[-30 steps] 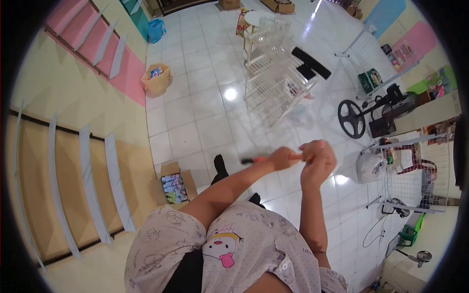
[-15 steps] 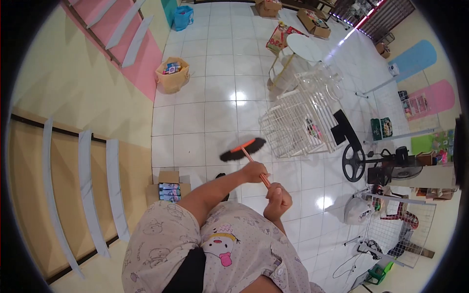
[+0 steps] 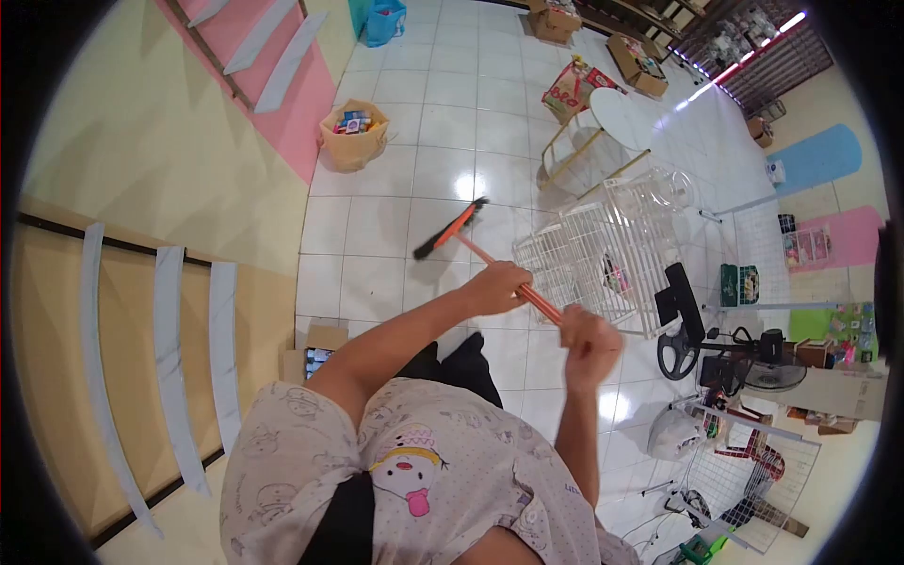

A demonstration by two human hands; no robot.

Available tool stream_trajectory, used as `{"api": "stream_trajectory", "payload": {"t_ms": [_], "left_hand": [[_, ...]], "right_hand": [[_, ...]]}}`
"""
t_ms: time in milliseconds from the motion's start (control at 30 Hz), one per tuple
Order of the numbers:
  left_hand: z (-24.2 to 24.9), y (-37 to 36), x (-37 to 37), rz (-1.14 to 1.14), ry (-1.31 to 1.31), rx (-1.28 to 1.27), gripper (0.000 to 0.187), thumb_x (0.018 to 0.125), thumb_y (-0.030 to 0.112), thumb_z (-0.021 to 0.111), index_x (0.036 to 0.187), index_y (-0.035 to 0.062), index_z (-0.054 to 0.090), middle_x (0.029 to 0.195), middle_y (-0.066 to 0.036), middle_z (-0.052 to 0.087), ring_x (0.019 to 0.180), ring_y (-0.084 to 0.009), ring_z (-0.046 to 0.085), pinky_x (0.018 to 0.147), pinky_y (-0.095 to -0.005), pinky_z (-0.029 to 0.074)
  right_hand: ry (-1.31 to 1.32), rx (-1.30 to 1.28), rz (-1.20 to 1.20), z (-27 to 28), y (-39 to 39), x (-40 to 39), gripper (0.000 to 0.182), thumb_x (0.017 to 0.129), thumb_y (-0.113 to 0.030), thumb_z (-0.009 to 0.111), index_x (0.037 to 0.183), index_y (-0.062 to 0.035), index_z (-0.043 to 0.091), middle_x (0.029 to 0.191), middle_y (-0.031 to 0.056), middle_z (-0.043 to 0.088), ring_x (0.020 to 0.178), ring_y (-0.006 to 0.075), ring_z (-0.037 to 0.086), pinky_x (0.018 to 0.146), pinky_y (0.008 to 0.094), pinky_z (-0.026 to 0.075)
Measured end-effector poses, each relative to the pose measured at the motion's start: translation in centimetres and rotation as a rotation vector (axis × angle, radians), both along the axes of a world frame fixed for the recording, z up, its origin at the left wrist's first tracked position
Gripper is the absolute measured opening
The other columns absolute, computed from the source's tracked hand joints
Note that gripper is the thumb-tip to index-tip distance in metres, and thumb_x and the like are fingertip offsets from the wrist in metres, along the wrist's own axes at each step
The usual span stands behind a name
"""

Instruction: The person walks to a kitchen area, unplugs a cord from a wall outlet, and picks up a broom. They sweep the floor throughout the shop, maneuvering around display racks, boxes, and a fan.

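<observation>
A broom (image 3: 474,249) with an orange handle and dark bristles slants across the middle of the view. Its bristle head (image 3: 452,229) points to the upper left and lies low over the white tiles. My left hand (image 3: 499,286) wraps round the handle partway down. Higher up, close to the handle's top end, my right hand (image 3: 590,341) is closed round it. The left arm reaches across in front of my patterned shirt, and the tips of my dark-clad feet or legs (image 3: 463,367) show beneath.
White wire racks (image 3: 574,259) stand just right of the broom, with a round white table (image 3: 621,121) beyond. A yellowish bag of packages (image 3: 354,141) sits by the left wall. An open carton (image 3: 315,358) is near my left side. A fan (image 3: 777,365) stands right.
The broom head has swung forward and left, turning more diagonal. Both hands moved forward with the handle, the right one also to the right. My feet show more, and the view has shifted.
</observation>
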State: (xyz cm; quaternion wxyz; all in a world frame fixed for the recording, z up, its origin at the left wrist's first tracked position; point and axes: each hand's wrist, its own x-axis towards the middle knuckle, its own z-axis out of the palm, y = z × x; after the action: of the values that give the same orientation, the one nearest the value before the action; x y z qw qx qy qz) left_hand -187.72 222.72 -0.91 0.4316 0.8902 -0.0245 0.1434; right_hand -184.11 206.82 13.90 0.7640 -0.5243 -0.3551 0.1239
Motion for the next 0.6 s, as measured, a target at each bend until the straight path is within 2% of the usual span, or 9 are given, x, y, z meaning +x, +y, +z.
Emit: {"api": "stream_trajectory", "payload": {"t_ms": [100,167,200,267,300,367,433,533,600], "left_hand": [[2.8,-1.0,-2.0,0.151,-0.016,-0.069,0.016,0.078,0.019,0.066,0.080,0.0064,0.056,0.075,-0.010,0.057,0.081,-0.0308,0.054,0.073,-0.0415,0.041],[2.7,-1.4,-3.4,0.293,-0.059,-0.084,0.016,0.079,0.020,0.065,0.081,0.0062,0.056,0.077,-0.011,0.057,0.080,-0.0314,0.055,0.073,-0.0422,0.041],[1.7,-1.2,-4.0,0.364,0.053,-0.031,0.017,0.079,0.020,0.064,0.083,0.0058,0.056,0.078,-0.011,0.058,0.081,-0.0313,0.055,0.074,-0.0423,0.041],[-2.7,-0.2,-5.0,0.516,0.278,0.065,0.018,0.080,0.020,0.064,0.087,0.0049,0.056,0.081,-0.012,0.058,0.083,-0.0313,0.055,0.076,-0.0424,0.041],[-5.3,0.4,-5.9,0.593,0.355,0.073,0.018,0.080,0.021,0.063,0.087,0.0058,0.057,0.083,-0.012,0.059,0.085,-0.0311,0.056,0.077,-0.0449,0.040],[-9.9,1.5,-7.1,0.766,0.523,0.078,0.018,0.081,0.024,0.063,0.087,0.0075,0.058,0.086,-0.011,0.060,0.088,-0.0307,0.056,0.080,-0.0500,0.038],[-11.9,3.3,-6.4,0.836,0.601,0.016,0.017,0.082,0.026,0.061,0.085,0.0093,0.060,0.090,-0.010,0.060,0.090,-0.0302,0.056,0.080,-0.0567,0.035],[-11.4,6.4,-4.1,0.816,0.629,-0.077,0.017,0.084,0.029,0.058,0.084,0.0125,0.061,0.094,-0.008,0.060,0.094,-0.0304,0.055,0.082,-0.0661,0.030],[-11.1,8.4,-0.3,0.798,0.551,-0.127,0.014,0.082,0.028,0.059,0.085,0.0147,0.062,0.097,-0.007,0.060,0.099,-0.0303,0.054,0.087,-0.0716,0.024]], "right_hand": [[0.102,0.194,0.332,3.3,1.4,3.6,0.049,0.095,-0.036,0.045,0.054,-0.0086,0.041,0.048,0.0034,0.043,0.040,0.0137,0.037,0.046,0.0283,0.032],[0.197,0.180,0.377,2.1,3.8,5.4,0.046,0.096,-0.033,0.042,0.057,-0.0105,0.038,0.049,0.0017,0.038,0.041,0.0127,0.035,0.050,0.0303,0.033],[0.245,0.170,0.403,0.8,5.2,6.5,0.044,0.096,-0.032,0.040,0.058,-0.0114,0.037,0.050,0.0008,0.036,0.042,0.0122,0.033,0.052,0.0312,0.033],[0.113,-0.233,0.363,-4.3,8.5,8.5,0.042,0.095,-0.036,0.044,0.062,-0.0096,0.042,0.058,0.0038,0.041,0.052,0.0157,0.043,0.059,0.0325,0.040],[0.270,-0.367,0.400,-6.6,10.7,8.6,0.040,0.093,-0.034,0.049,0.063,-0.0085,0.043,0.061,0.0054,0.044,0.059,0.0174,0.047,0.065,0.0339,0.044],[0.359,-0.324,0.622,-12.7,14.5,8.8,0.041,0.094,-0.028,0.050,0.059,-0.0073,0.040,0.059,0.0058,0.044,0.061,0.0172,0.048,0.073,0.0349,0.047],[0.504,-0.451,0.711,-12.9,17.1,8.3,0.041,0.095,-0.025,0.049,0.060,-0.0044,0.048,0.056,0.0038,0.047,0.055,0.0120,0.046,0.063,0.0301,0.045],[0.346,-0.545,0.713,-12.2,20.5,10.9,0.047,0.097,-0.027,0.048,0.055,-0.0045,0.047,0.051,0.0026,0.043,0.050,0.0109,0.041,0.053,0.0280,0.038],[0.327,-0.471,0.712,-10.5,22.4,13.7,0.052,0.097,-0.026,0.047,0.051,-0.0047,0.040,0.050,0.0016,0.038,0.048,0.0112,0.036,0.049,0.0262,0.030]]}}
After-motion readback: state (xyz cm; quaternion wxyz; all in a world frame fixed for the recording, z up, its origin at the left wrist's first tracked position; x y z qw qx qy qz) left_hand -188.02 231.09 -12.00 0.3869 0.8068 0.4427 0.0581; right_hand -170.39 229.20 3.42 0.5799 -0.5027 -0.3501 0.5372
